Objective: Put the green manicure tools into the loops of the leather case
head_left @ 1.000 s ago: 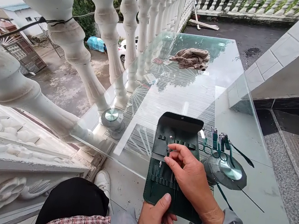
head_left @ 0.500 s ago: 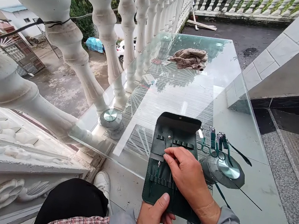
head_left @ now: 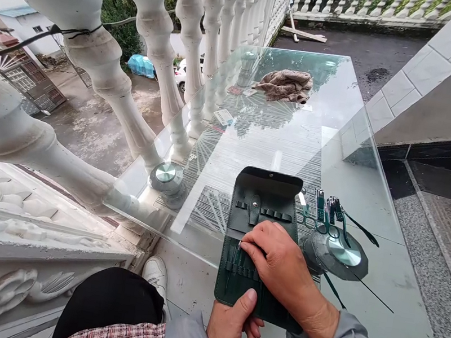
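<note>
The right hand pinches with fingertips; the left hand clasps, thumb uppermost.

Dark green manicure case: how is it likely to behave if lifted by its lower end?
The manicure case probably stays fairly flat, since its panels look straight beyond the lower edge the left hand holds. Its top flap may swing, as it stands unfastened. The slim tools seem unlikely to slip out, sitting in the row of loops.

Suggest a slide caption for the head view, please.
The left hand grips an open dark-green rectangular case, with the right hand at a slim silver-tipped tool inside.
</note>
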`<state>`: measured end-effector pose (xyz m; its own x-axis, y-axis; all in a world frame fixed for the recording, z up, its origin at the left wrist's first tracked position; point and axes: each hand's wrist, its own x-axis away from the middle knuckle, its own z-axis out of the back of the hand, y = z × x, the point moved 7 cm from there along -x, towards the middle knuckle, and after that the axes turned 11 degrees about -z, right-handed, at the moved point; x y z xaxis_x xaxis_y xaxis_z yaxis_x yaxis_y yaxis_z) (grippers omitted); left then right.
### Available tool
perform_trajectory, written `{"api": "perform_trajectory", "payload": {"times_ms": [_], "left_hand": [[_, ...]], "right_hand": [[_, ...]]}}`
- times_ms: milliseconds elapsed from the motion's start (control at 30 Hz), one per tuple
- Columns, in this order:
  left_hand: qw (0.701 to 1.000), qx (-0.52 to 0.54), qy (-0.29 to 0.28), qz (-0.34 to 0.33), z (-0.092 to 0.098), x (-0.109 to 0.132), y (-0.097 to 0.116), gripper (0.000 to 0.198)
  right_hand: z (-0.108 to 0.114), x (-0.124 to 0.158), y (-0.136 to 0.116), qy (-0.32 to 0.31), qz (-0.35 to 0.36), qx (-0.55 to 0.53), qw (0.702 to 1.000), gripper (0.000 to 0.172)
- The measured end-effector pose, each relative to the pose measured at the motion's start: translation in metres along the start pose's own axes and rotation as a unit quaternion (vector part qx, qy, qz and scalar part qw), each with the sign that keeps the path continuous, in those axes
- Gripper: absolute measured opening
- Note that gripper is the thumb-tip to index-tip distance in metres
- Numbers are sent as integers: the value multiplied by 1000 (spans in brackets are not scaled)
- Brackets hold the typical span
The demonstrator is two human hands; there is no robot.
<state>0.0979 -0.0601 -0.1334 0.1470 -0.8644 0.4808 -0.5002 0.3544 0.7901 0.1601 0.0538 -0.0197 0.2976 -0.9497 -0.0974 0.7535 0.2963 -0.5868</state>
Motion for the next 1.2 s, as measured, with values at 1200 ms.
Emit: {"api": "perform_trajectory", "payload": {"times_ms": [1200], "left_hand": [[1000,-4,13,-4,-6,1,9,46]], "right_hand": [[70,58,120,36,-216,93,971,16]]}}
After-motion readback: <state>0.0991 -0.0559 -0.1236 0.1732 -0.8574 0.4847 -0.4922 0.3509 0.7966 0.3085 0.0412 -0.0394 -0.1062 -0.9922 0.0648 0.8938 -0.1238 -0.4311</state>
